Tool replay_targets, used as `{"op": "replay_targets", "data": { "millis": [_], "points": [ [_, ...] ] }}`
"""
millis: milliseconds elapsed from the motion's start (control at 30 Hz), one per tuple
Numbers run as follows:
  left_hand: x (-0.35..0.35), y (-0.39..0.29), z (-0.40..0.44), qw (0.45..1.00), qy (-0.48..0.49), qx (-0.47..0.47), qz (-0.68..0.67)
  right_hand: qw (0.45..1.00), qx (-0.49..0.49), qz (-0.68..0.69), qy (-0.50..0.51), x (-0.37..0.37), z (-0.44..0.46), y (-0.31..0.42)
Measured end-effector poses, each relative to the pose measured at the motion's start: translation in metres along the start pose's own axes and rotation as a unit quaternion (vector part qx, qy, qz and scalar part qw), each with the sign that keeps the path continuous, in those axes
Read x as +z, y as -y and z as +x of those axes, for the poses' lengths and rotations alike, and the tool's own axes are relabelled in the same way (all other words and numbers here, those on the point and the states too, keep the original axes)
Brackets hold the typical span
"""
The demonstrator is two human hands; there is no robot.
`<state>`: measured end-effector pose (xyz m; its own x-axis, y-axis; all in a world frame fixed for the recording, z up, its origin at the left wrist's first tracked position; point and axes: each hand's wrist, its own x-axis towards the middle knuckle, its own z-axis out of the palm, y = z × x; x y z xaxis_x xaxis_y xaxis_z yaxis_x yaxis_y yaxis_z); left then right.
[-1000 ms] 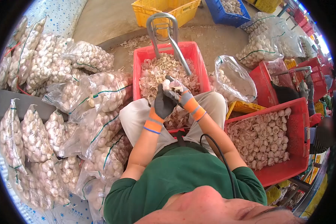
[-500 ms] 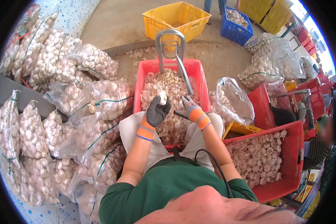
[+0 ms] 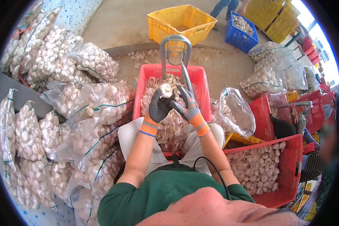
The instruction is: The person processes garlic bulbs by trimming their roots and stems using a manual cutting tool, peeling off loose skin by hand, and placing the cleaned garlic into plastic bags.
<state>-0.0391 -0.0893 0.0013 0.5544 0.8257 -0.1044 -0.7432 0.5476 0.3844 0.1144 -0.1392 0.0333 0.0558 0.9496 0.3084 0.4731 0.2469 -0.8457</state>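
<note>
My left hand (image 3: 159, 106), in a grey and orange glove, holds a white garlic bulb (image 3: 166, 90) at its fingertips. Just right of it, my right hand (image 3: 189, 107), gloved the same way, has its fingers apart and holds nothing that I can see. Both hands are over a red crate (image 3: 139, 86) of loose garlic skins (image 3: 169, 130), which stands between my knees. A bent metal frame (image 3: 185, 56) rises from the far part of this crate, beyond the hands.
Net bags of garlic (image 3: 107, 101) are piled on the left. At the right stands a red crate of bulbs (image 3: 290, 169), with an open plastic bag (image 3: 239, 109) beyond it. A yellow crate (image 3: 180, 22) and a blue crate (image 3: 242, 32) are ahead, near another person's legs (image 3: 225, 6).
The hands were together around the garlic, then parted; now my right hand is again close beside my left, which still holds the bulb. The view has tilted up, showing more of the floor ahead.
</note>
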Motion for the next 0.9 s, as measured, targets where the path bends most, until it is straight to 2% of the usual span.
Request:
{"op": "replay_targets", "data": {
  "millis": [33, 233, 333, 433, 467, 567, 600, 700, 733, 800, 900],
  "points": [
    [0.003, 0.002, 0.000, 1.000, 0.005, -0.008, 0.007, 0.996, -0.059, -0.067, -0.008, 0.001, 0.005, 0.004],
    [-0.012, 0.006, 0.007, 0.999, 0.006, -0.048, -0.019, 0.997, -0.032, -0.038, 0.052, 0.004, 0.024, -0.009],
    [-0.012, 0.005, 0.012, 0.995, 0.070, -0.046, -0.047, 0.993, -0.059, -0.090, 0.056, -0.002, 0.031, -0.007],
    [0.000, 0.004, 0.018, 0.999, -0.005, -0.028, -0.043, 0.988, -0.090, -0.030, -0.123, -0.002, 0.037, 0.000],
    [0.000, 0.005, 0.023, 0.997, -0.014, -0.021, -0.071, 0.979, -0.056, -0.018, -0.195, 0.003, 0.041, -0.017],
    [-0.001, 0.006, 0.042, 0.991, -0.035, -0.001, -0.131, 0.959, 0.052, -0.215, -0.179, 0.004, 0.047, -0.061],
    [-0.002, 0.006, 0.048, 0.990, -0.037, 0.004, -0.135, 0.987, 0.083, -0.120, -0.071, 0.006, 0.044, -0.099],
    [0.000, 0.002, 0.062, 0.987, -0.023, 0.021, -0.159, 0.976, 0.154, 0.155, -0.003, -0.011, 0.040, -0.079],
    [0.002, 0.001, 0.067, 0.987, -0.017, 0.030, -0.155, 0.954, 0.207, 0.217, -0.012, -0.026, 0.040, -0.013],
    [-0.002, 0.001, 0.080, 0.985, 0.028, 0.050, -0.160, 0.946, 0.219, 0.238, 0.002, -0.041, 0.037, 0.018],
    [0.004, 0.000, 0.089, 0.986, -0.008, 0.049, -0.162, 0.932, 0.223, 0.285, 0.015, -0.049, 0.036, 0.023]
  ]
}}
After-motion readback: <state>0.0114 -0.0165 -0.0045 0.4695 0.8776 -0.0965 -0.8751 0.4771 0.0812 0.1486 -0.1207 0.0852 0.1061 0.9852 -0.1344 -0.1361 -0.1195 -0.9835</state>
